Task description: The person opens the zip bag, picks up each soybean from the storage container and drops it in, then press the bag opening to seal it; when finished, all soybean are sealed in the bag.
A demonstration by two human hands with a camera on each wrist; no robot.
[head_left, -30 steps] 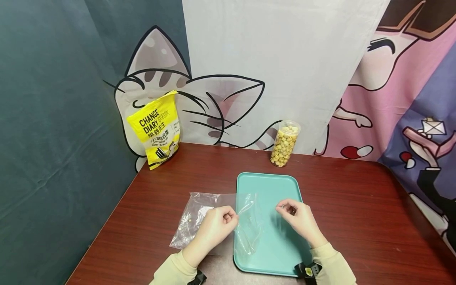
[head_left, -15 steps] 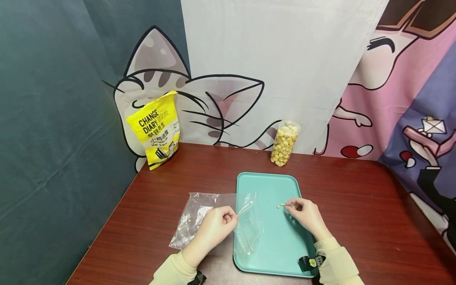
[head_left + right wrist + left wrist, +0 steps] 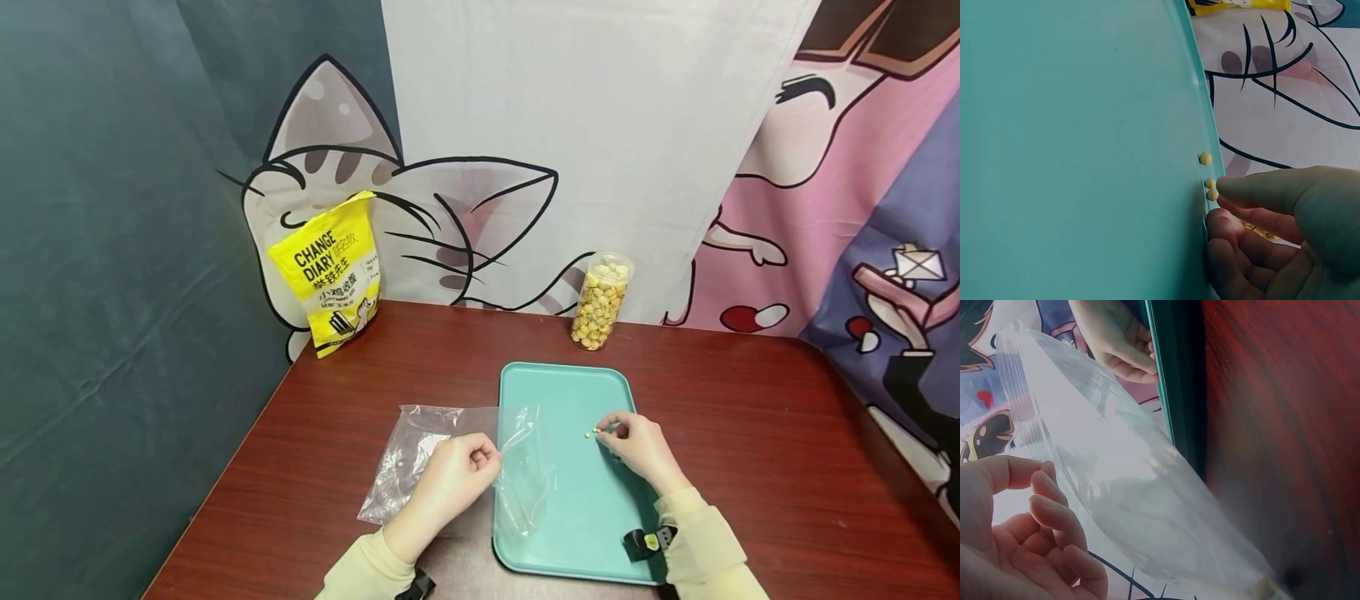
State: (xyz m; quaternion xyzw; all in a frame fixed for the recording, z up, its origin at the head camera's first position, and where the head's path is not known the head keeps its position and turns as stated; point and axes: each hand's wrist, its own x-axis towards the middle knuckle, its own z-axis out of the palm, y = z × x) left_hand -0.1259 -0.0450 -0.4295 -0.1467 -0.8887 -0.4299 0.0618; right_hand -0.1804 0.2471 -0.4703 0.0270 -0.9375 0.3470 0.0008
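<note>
My left hand (image 3: pixel 459 468) pinches the edge of a clear zip bag (image 3: pixel 517 479) between thumb and finger. Lying left of centre, the bag overlaps the turquoise tray (image 3: pixel 555 383) and has a few small pale bits in its left part. In the left wrist view, ridged zip lines run along the bag's edge. My right hand (image 3: pixel 641 450) is over the tray's right side, fingers bent and a gap between thumb and fingers. Right at its fingertips, small yellowish balls (image 3: pixel 1212 194) sit on the tray. Another ball (image 3: pixel 1205 159) lies a little apart from them.
At the table's back left stands a yellow snack bag (image 3: pixel 330 275). A tall clear tub of popcorn (image 3: pixel 598 304) is behind the tray. The wooden table (image 3: pixel 780 450) reaches back to a cartoon-printed cloth (image 3: pixel 495 75).
My right hand has moved slightly right from one second ago, then a little back left; small balls now show on the tray at its fingertips. My left hand has stayed on the bag.
</note>
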